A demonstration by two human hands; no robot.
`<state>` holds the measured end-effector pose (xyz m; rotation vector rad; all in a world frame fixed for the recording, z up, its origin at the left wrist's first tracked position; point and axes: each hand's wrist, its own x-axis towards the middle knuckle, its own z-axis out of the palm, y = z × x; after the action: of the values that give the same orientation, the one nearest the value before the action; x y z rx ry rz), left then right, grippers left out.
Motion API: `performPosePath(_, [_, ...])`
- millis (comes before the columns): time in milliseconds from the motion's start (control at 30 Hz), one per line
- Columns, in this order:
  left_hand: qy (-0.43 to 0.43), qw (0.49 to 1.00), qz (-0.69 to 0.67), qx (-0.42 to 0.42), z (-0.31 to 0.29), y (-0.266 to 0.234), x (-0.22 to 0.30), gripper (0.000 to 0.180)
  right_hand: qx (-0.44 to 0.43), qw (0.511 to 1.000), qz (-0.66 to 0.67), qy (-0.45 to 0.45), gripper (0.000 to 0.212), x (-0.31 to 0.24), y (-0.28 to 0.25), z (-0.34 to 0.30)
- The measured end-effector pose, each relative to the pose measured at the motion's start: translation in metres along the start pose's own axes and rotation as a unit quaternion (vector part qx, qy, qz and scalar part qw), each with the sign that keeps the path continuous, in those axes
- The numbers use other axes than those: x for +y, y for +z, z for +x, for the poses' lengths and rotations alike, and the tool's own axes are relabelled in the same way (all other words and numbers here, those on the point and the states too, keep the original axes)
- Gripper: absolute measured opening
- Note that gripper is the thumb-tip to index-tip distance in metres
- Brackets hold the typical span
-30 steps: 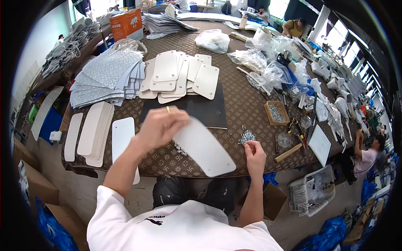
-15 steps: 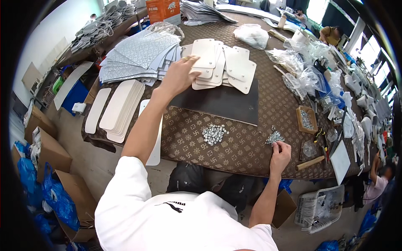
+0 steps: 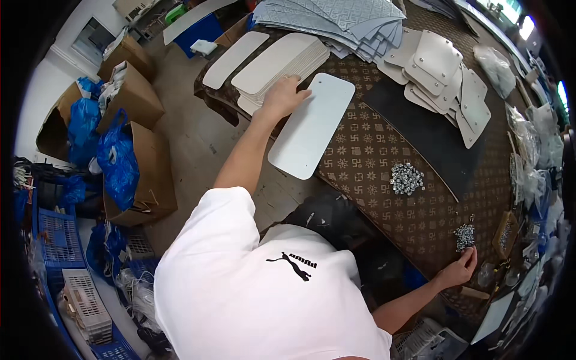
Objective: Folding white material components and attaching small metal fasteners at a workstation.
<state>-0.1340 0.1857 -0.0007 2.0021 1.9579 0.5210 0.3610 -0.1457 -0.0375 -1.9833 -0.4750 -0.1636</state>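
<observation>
My left hand [image 3: 283,98] rests at the near right edge of a stack of cream rounded boards [image 3: 282,57], thumb and fingers apart. Its thumb points toward a long white rounded panel [image 3: 315,123] that lies beside the stack and juts past the table edge. My right hand [image 3: 458,270] is at the near side of a small pile of metal fasteners [image 3: 464,236], fingertips pinched together; whatever is between them is too small to make out. A second pile of shiny metal pieces [image 3: 407,179] lies between the hands, toward the middle of the table.
Cream boards with metal studs [image 3: 435,63] lie overlapped on a dark sheet [image 3: 414,123]. Grey patterned sheets [image 3: 336,21] fan out at the back. A single cream board [image 3: 235,60] lies left of the stack. Cardboard boxes [image 3: 150,162] and blue bags stand on the floor at left.
The view has turned left. My left hand has left the studded boards and come across to the stack of cream boards. My right hand stays by the small fastener pile.
</observation>
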Motion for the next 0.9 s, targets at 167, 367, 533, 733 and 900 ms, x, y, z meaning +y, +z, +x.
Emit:
performPosePath(167, [-0.028, 0.999, 0.041, 0.010, 0.023, 0.017, 0.038, 0.087, 0.016, 0.996, 0.082, -0.009, 0.024, 0.029, -0.001, 0.005])
performPosePath(367, [0.159, 0.982, 0.098, 0.023, 0.054, 0.032, 0.036, 0.105, -0.097, 0.934, 0.340, 0.044, 0.014, 0.021, -0.015, -0.006])
performPosePath(533, [0.241, 0.958, 0.054, -0.148, 0.085, 0.020, 0.033, 0.101, -0.207, 0.884, 0.408, 0.092, 0.015, -0.045, 0.020, -0.048])
performPosePath(733, [0.194, 0.950, -0.064, -0.234, 0.048, -0.060, 0.076, 0.040, -0.293, 0.833, 0.462, 0.082, 0.012, -0.086, 0.024, -0.070])
performPosePath(900, [0.272, 0.908, -0.150, -0.282, -0.020, -0.125, 0.123, 0.023, -0.357, 0.810, 0.462, 0.044, 0.013, -0.113, 0.014, -0.076])
